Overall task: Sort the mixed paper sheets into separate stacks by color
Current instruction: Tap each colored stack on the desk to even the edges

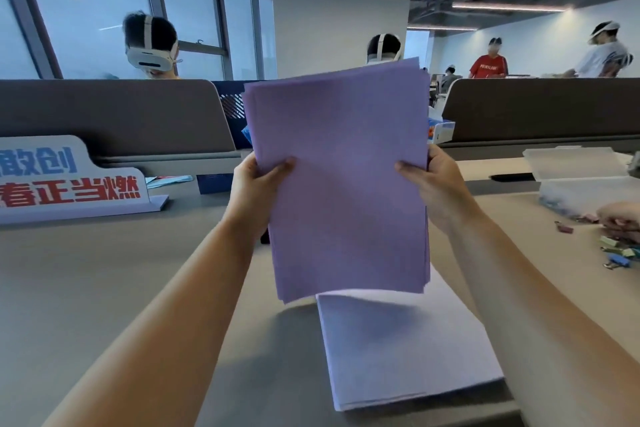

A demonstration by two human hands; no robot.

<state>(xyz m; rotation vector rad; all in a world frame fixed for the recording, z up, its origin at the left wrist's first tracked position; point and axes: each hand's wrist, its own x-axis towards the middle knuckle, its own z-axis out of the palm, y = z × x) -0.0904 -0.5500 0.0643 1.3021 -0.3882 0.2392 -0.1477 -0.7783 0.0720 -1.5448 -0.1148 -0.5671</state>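
Note:
I hold a stack of purple paper sheets upright above the desk, facing me. My left hand grips its left edge with the thumb on the front. My right hand grips the right edge the same way. The stack's lower edge hangs just above a second stack of pale lavender-white sheets lying flat on the grey desk in front of me.
A white sign with red and blue characters stands at the left. A clear plastic box and loose binder clips lie at the right, beside another person's hand. Grey desk dividers stand behind.

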